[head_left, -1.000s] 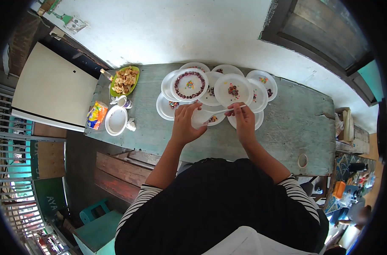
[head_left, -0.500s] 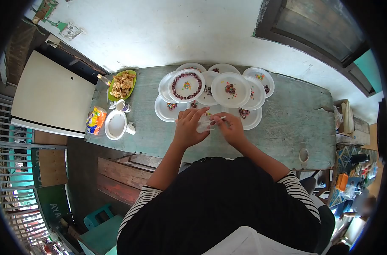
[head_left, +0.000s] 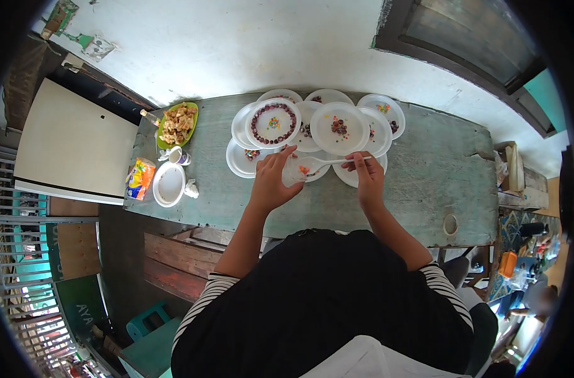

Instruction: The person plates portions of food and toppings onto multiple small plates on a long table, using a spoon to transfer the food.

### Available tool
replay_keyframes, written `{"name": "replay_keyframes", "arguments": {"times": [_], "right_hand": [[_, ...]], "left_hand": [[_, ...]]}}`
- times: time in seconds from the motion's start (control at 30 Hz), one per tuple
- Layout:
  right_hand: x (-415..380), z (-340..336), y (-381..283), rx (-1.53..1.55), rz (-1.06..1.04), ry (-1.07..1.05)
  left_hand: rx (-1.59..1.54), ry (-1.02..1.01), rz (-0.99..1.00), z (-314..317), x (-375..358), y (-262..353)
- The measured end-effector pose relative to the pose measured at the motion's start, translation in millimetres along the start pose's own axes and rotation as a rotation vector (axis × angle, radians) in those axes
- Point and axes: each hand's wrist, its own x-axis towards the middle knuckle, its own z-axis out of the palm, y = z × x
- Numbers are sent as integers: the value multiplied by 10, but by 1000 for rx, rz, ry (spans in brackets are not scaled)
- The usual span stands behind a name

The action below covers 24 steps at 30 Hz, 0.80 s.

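My left hand (head_left: 271, 184) is curled around a clear plastic cup (head_left: 294, 170), with a few small orange bits showing inside it. My right hand (head_left: 367, 176) pinches the handle of a white plastic spoon (head_left: 338, 162), whose bowl end points left toward the cup. Both hands are above the near edge of a cluster of white plates. One upper plate (head_left: 261, 140) carries a ring of dark red round pieces around small coloured bits. Beside it, another plate (head_left: 324, 140) has a small heap of dark and coloured pieces in its middle.
At the table's left are a green dish of fried-looking food (head_left: 192, 126), a paper cup (head_left: 177, 155), a white bowl (head_left: 169, 184), an orange packet (head_left: 139, 179) and crumpled tissue (head_left: 191, 188). A round cup (head_left: 450, 225) stands near the right front edge. Another person (head_left: 539, 302) is far right.
My right hand has moved right and up, away from the left hand, and the spoon now lies stretched out between them. The left hand has shifted slightly left and opened more of the cup to view.
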Motion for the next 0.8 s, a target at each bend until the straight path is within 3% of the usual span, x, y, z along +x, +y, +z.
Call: {"name": "replay_keyframes", "arguments": {"times": [0.3, 0.43, 0.8], "right_hand": [[273, -251, -6, 40, 132, 7], [445, -460, 10, 73, 74, 77], [579, -1185, 207, 50, 133, 305]], "left_hand": [[-28, -42, -40, 38, -15, -49], [-85, -47, -69, 39, -46, -138], [-116, 192, -186, -334, -222, -438]]}}
